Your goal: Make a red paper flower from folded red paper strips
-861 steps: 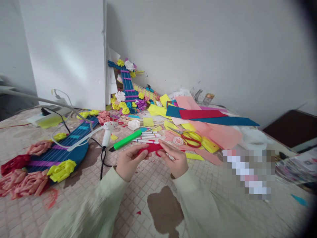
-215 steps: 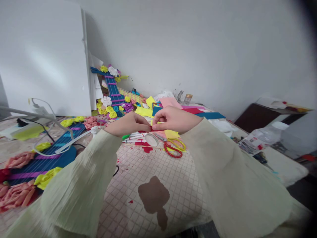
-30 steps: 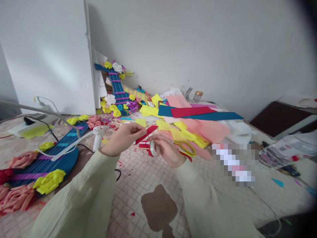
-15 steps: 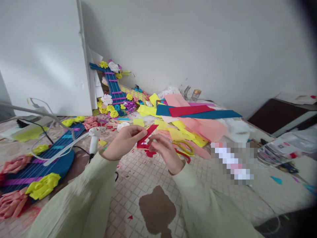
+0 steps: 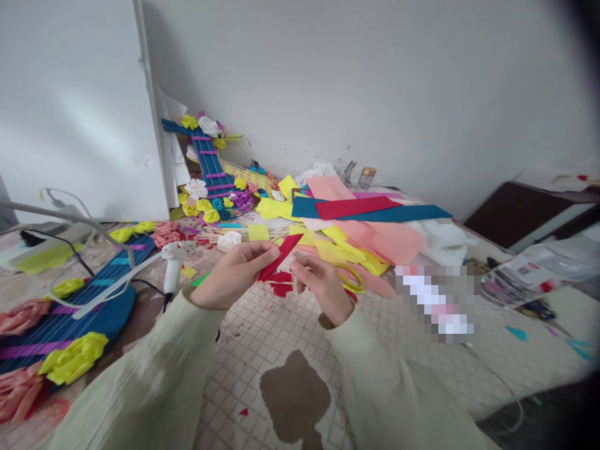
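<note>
My left hand (image 5: 244,269) pinches a folded strip of red crepe paper (image 5: 282,255) between thumb and fingertips, its pointed end angled up to the right. Just right of it, my right hand (image 5: 321,281) is closed, thumb against fingers; whatever may be in that pinch is too small to make out. Below the strip, red paper scraps (image 5: 282,285) lie on the table. Partly behind my right hand is a yellow loop handle (image 5: 352,278), seemingly of scissors, with a bit of red beside it.
Crepe paper sheets (image 5: 375,215) are heaped at the back. A white glue gun (image 5: 172,269) stands at left, near a blue paper guitar (image 5: 110,306) with paper flowers. Another decorated guitar (image 5: 210,165) leans at the wall. A clear plastic box (image 5: 515,281) is at right.
My right hand has moved slightly right, away from the red strip, and its fingers have closed into a pinch. The red strip now looks folded together. The view has shifted a little.
</note>
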`<state>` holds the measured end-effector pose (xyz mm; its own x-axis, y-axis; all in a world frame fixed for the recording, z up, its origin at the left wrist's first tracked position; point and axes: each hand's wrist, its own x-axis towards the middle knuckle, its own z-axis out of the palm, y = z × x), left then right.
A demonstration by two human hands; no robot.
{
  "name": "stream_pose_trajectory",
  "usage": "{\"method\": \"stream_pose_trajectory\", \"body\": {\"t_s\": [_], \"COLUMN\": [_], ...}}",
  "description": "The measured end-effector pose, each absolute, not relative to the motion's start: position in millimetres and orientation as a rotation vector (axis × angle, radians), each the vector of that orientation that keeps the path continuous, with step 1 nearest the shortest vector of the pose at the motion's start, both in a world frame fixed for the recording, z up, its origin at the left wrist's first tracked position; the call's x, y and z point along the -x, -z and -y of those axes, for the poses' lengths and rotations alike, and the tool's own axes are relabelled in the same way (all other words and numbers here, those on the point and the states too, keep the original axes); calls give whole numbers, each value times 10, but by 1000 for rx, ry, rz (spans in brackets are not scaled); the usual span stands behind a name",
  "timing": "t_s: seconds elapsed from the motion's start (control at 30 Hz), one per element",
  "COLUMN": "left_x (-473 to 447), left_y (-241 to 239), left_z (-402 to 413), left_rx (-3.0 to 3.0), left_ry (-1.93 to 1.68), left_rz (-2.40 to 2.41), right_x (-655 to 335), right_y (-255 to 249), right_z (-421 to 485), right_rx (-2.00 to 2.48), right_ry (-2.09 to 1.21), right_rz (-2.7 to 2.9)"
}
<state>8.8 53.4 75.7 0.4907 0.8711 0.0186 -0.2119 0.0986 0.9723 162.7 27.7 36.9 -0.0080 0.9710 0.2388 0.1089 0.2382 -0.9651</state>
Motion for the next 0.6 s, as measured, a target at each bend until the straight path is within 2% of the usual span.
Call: {"method": "stream_pose_trajectory", "body": {"t_s": [0.6], "left_x": [-162], "left_y": [-748], "left_z": [-436], "left_rx": [-1089], "left_ry": [-824], "left_rz": [-582], "right_x": [-1643], "right_y": [-431], "right_z": [-222], "right_rx": [1137], "right_ry": [-904], "right_rz": [1404]}}
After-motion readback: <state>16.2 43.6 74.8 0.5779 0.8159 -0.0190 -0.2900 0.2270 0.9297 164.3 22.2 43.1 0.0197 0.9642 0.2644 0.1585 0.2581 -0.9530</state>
